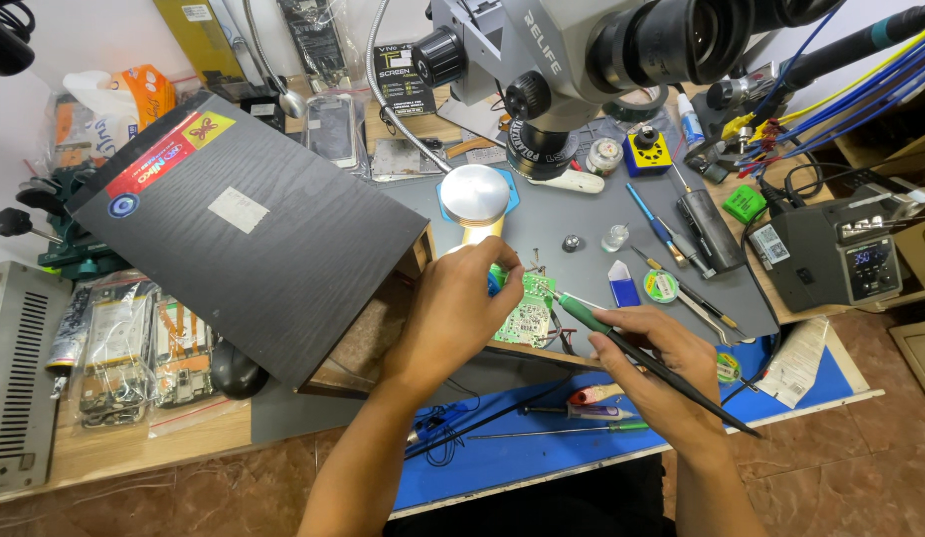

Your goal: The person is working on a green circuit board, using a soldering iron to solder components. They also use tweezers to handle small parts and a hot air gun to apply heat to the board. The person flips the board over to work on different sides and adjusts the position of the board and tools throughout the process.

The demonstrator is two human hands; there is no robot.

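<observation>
We've got a wooden workbench with a grey work mat on top and a blue mat along the front edge. A green circuit board, tweezers and a soldering station sit on it.

**Matt board, glossy iron, grey mat**

The circuit board looks matt green with shiny solder points. At its 3 o'clock, the soldering iron shows a glossy green and black plastic handle. The work mat is smooth matt grey. At 9 o'clock, the dark panel shows woodgrain texture.
</observation>
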